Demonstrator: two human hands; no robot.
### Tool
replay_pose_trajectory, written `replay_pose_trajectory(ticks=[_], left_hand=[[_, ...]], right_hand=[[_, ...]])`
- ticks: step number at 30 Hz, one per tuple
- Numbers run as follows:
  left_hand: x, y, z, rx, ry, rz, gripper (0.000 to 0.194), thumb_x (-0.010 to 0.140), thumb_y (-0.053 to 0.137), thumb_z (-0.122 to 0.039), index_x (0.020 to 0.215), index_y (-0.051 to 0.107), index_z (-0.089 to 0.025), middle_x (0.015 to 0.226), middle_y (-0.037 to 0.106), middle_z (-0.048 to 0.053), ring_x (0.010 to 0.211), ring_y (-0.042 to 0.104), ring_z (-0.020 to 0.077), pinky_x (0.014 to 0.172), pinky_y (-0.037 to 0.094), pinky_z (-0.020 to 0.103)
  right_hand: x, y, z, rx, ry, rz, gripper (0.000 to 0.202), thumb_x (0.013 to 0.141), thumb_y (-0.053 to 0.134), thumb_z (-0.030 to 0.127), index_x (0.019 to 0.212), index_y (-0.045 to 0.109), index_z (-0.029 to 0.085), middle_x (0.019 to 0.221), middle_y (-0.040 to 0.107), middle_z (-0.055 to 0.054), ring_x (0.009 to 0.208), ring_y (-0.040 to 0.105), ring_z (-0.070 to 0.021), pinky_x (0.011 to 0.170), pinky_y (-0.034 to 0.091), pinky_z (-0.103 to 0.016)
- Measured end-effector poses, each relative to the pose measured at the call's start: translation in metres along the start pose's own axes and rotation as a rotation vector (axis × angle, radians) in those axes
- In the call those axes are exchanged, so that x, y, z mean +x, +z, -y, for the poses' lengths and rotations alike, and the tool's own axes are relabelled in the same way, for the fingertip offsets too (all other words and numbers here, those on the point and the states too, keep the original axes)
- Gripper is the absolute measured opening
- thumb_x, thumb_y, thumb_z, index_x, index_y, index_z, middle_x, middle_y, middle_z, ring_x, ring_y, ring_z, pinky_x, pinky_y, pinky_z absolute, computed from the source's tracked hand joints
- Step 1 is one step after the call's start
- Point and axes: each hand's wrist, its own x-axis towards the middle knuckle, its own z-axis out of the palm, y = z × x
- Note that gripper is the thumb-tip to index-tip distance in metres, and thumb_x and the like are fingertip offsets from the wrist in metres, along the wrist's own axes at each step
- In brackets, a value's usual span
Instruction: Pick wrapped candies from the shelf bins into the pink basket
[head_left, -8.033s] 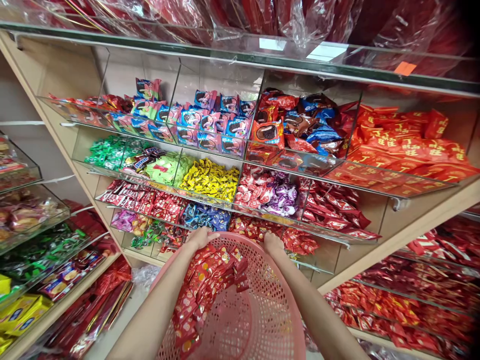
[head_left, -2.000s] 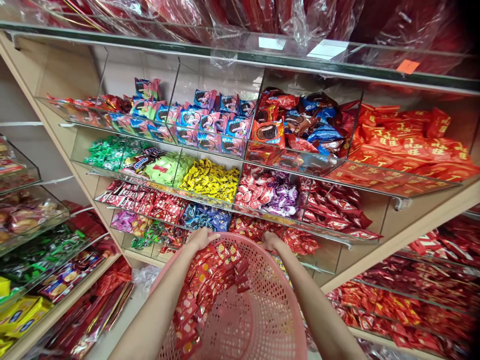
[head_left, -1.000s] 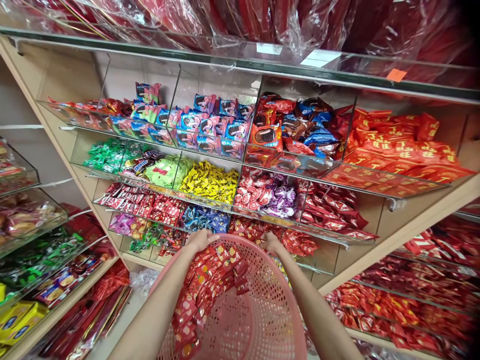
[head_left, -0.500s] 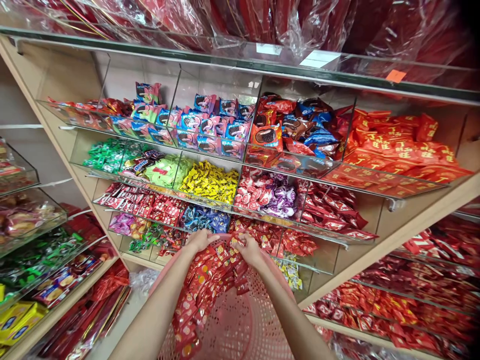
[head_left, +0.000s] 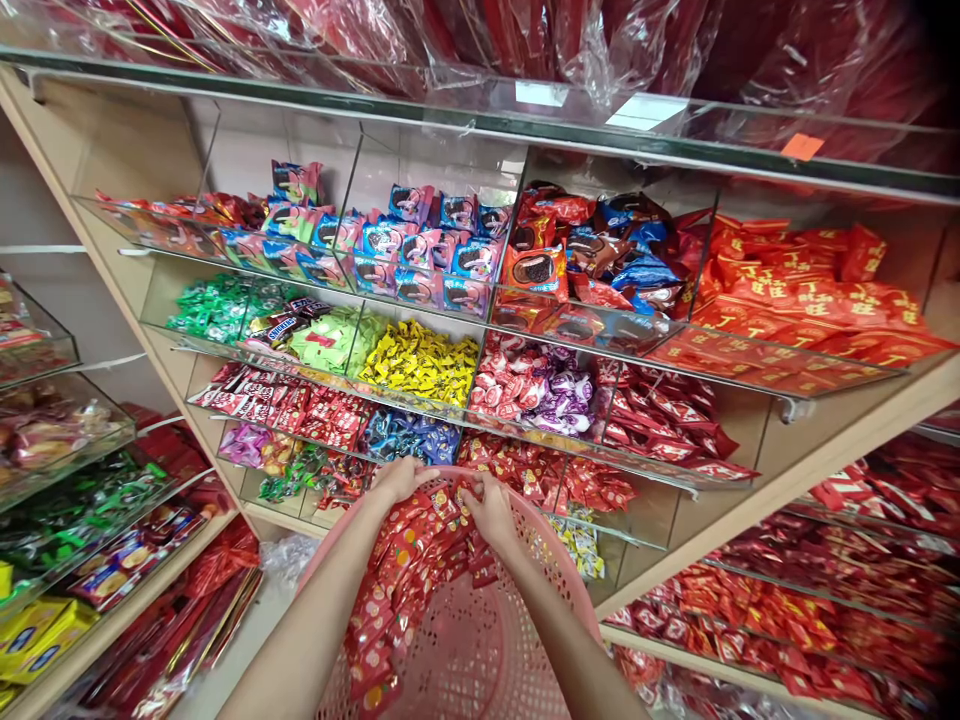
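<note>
A pink perforated plastic basket (head_left: 566, 580) is tilted towards me below the shelves. Red candy packets with orange fruit prints (head_left: 401, 570) lie piled against its left and far inner wall. My left hand (head_left: 401, 480) is closed on the basket's far rim, its fingers partly hidden. Just to the right, my right hand (head_left: 489, 505) has its fingers pinched at the red packets near the same rim. Beyond the rim, similar red packets (head_left: 510, 465) fill a low shelf compartment.
Tilted clear shelves (head_left: 600, 345) hold wrapped sweets, among them yellow candies (head_left: 420, 365), purple candies (head_left: 562, 395) and orange-red packets (head_left: 810, 285). More stocked shelves stand left and right. A wooden side panel (head_left: 750, 500) slants close to the basket's right.
My right hand has shifted slightly left along the far rim, uncovering more of the rim on its right. The left hand stays in about the same place.
</note>
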Motion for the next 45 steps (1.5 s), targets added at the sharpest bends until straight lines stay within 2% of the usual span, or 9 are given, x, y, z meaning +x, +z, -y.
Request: replay_pose_trajectory(ticks=[9, 16, 24, 28, 32, 35, 39, 42, 45], left_hand=[[0.000, 0.001, 0.001, 0.006, 0.004, -0.011, 0.062, 0.069, 0.031, -0.077, 0.072, 0.061, -0.023, 0.081, 0.069, 0.006, 0.081, 0.064, 0.0258, 0.062, 0.041, 0.027], [0.000, 0.001, 0.003, 0.003, 0.015, -0.017, 0.058, 0.071, 0.033, -0.074, 0.072, 0.060, -0.023, 0.076, 0.067, 0.005, 0.074, 0.063, 0.0212, 0.060, 0.037, 0.024], [-0.004, -0.001, 0.003, 0.022, 0.048, -0.038, 0.054, 0.075, 0.031, -0.070, 0.069, 0.057, -0.023, 0.073, 0.066, 0.003, 0.069, 0.062, 0.0195, 0.055, 0.033, 0.023], [-0.004, -0.003, 0.002, 0.016, 0.042, -0.023, 0.051, 0.075, 0.034, -0.067, 0.068, 0.057, -0.023, 0.072, 0.065, 0.002, 0.069, 0.061, 0.0183, 0.055, 0.033, 0.022], [-0.005, -0.004, 0.000, 0.019, 0.035, -0.019, 0.051, 0.075, 0.034, -0.067, 0.069, 0.058, -0.023, 0.072, 0.065, 0.003, 0.070, 0.061, 0.0191, 0.056, 0.034, 0.023], [-0.005, -0.005, -0.001, 0.027, 0.030, -0.012, 0.053, 0.074, 0.032, -0.069, 0.070, 0.058, -0.024, 0.075, 0.066, 0.004, 0.071, 0.061, 0.0206, 0.057, 0.035, 0.024], [-0.004, -0.004, -0.002, 0.041, 0.029, -0.012, 0.056, 0.074, 0.029, -0.071, 0.071, 0.059, -0.024, 0.078, 0.066, 0.006, 0.073, 0.062, 0.0226, 0.058, 0.036, 0.026], [-0.003, -0.004, -0.003, 0.059, 0.035, -0.013, 0.057, 0.075, 0.027, -0.071, 0.072, 0.059, -0.024, 0.079, 0.067, 0.007, 0.075, 0.062, 0.0239, 0.059, 0.037, 0.027], [-0.003, -0.004, -0.003, 0.069, 0.031, -0.008, 0.057, 0.075, 0.027, -0.071, 0.073, 0.060, -0.024, 0.081, 0.067, 0.007, 0.077, 0.063, 0.0244, 0.062, 0.039, 0.028]], right_hand=[[-0.007, -0.005, 0.001, -0.124, -0.009, 0.015, 0.018, 0.082, 0.045, 0.027, 0.092, 0.055, 0.016, 0.093, 0.060, -0.009, 0.080, 0.057, -0.0194, 0.069, 0.041, -0.027], [-0.011, -0.011, -0.006, 0.021, -0.013, -0.067, 0.023, 0.084, 0.044, 0.036, 0.089, 0.057, 0.017, 0.090, 0.059, -0.008, 0.083, 0.057, -0.0198, 0.073, 0.043, -0.028], [-0.004, -0.031, -0.019, 0.207, 0.072, -0.186, 0.025, 0.081, 0.046, 0.037, 0.087, 0.058, 0.016, 0.085, 0.062, -0.009, 0.069, 0.055, -0.0175, 0.064, 0.044, -0.028], [0.003, -0.041, -0.034, 0.185, 0.097, -0.224, 0.026, 0.081, 0.044, 0.035, 0.090, 0.058, 0.015, 0.086, 0.062, -0.009, 0.063, 0.053, -0.0160, 0.062, 0.044, -0.027], [0.006, -0.053, -0.063, 0.001, 0.154, -0.257, 0.024, 0.081, 0.043, 0.028, 0.093, 0.058, 0.013, 0.090, 0.061, -0.012, 0.072, 0.057, -0.0179, 0.071, 0.043, -0.028], [0.007, -0.056, -0.074, -0.159, 0.223, -0.180, 0.028, 0.081, 0.040, 0.021, 0.102, 0.056, 0.011, 0.097, 0.061, -0.014, 0.083, 0.059, -0.0195, 0.074, 0.042, -0.026], [0.015, -0.056, -0.067, -0.387, 0.339, -0.018, 0.036, 0.083, 0.042, 0.024, 0.116, 0.049, 0.012, 0.109, 0.058, -0.015, 0.095, 0.058, -0.0215, 0.073, 0.042, -0.026], [0.029, -0.055, -0.059, -0.496, 0.405, 0.045, 0.039, 0.081, 0.047, 0.025, 0.117, 0.047, 0.011, 0.111, 0.057, -0.018, 0.095, 0.060, -0.0240, 0.072, 0.043, -0.028], [0.044, -0.052, -0.058, -0.530, 0.445, 0.071, 0.037, 0.077, 0.053, 0.018, 0.112, 0.050, 0.007, 0.106, 0.058, -0.022, 0.093, 0.061, -0.0264, 0.071, 0.043, -0.030]])
